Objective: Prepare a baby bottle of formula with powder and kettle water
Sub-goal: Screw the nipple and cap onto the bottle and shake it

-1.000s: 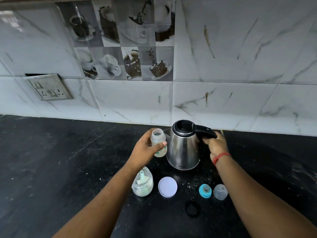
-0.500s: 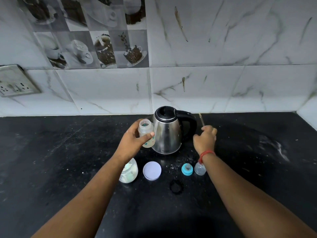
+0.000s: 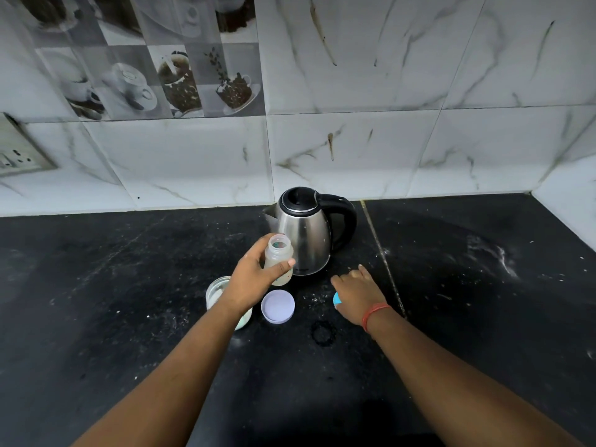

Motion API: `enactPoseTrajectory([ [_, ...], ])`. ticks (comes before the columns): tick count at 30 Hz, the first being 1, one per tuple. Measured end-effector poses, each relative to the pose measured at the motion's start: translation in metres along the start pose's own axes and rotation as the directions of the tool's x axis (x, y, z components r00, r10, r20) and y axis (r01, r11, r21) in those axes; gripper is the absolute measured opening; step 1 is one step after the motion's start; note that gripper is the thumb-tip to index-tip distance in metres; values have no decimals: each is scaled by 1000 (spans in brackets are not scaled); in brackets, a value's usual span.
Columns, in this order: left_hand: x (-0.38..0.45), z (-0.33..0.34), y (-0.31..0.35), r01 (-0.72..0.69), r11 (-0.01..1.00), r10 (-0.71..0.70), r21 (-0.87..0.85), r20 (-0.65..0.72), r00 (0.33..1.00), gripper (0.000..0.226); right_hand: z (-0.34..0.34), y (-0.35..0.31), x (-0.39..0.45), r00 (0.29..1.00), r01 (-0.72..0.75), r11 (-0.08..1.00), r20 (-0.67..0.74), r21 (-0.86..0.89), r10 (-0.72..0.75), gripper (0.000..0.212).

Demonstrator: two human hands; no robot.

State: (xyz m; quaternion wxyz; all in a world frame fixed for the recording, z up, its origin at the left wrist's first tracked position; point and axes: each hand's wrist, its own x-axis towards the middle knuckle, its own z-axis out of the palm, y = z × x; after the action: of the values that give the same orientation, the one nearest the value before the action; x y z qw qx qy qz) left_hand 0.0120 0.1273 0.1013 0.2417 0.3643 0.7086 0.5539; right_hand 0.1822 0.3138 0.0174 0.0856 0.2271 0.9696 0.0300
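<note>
My left hand [image 3: 256,279] grips a small clear baby bottle [image 3: 280,253], open at the top, holding it upright just left of the steel kettle [image 3: 304,230]. The kettle stands on the black counter with its black handle [image 3: 345,217] pointing right. My right hand [image 3: 356,293] hovers low over the counter, fingers spread, covering most of the blue bottle ring [image 3: 336,299]; only its left edge shows. The clear bottle cap beside it is hidden under the hand. A powder jar [image 3: 215,290] sits below my left wrist, its white lid [image 3: 278,306] lying beside it.
A black ring [image 3: 323,332] lies on the counter in front of the lid. White powder specks are scattered around the kettle base. A marble-tiled wall runs behind, with a socket plate [image 3: 19,156] at far left. A side wall closes the counter at far right.
My right hand let go of the kettle handle and dropped down over the blue ring and clear cap. The left hand keeps holding the bottle. The camera view shifted right and down.
</note>
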Motion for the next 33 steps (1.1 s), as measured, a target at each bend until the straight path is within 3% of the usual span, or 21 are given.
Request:
enactPoseTrajectory([
  [3,-5,0,-1,9,1000,-9,7,8,1000,51,0,-4,-3,999,34,998,-10,-58,-34,50],
  [5,-9,1,-2,14,1000,-14,-1,2,1000,50,-3,-7,-5,998,33,999,-51,-9,-34,46],
  [8,-14,1,-4,16,999,-16,-28,-11,1000,44,-20,-14,-8,991,-13,968,-122,251,45,35],
  [11,-19,0,-8,26,998,-27,-49,-21,999,46,-54,-24,-9,975,-8,816,-177,579,135,28],
  [15,-23,0,-13,42,996,-45,-82,-29,999,49,-108,-40,-5,935,122,670,-310,732,169,31],
  [18,-24,0,-14,44,995,-47,-94,-30,998,51,-146,-51,-4,921,247,666,-384,704,65,35],
  [22,-23,2,-10,41,996,-43,-80,-27,999,58,-175,-63,-4,930,295,786,-350,543,-107,36],
  [27,-21,0,-7,61,998,-60,21,-69,996,53,-183,-69,-2,943,297,841,-278,452,-183,45],
  [33,-18,-3,-1,60,997,-57,45,-71,996,45,-181,-73,1,939,320,819,-274,477,-207,63],
])
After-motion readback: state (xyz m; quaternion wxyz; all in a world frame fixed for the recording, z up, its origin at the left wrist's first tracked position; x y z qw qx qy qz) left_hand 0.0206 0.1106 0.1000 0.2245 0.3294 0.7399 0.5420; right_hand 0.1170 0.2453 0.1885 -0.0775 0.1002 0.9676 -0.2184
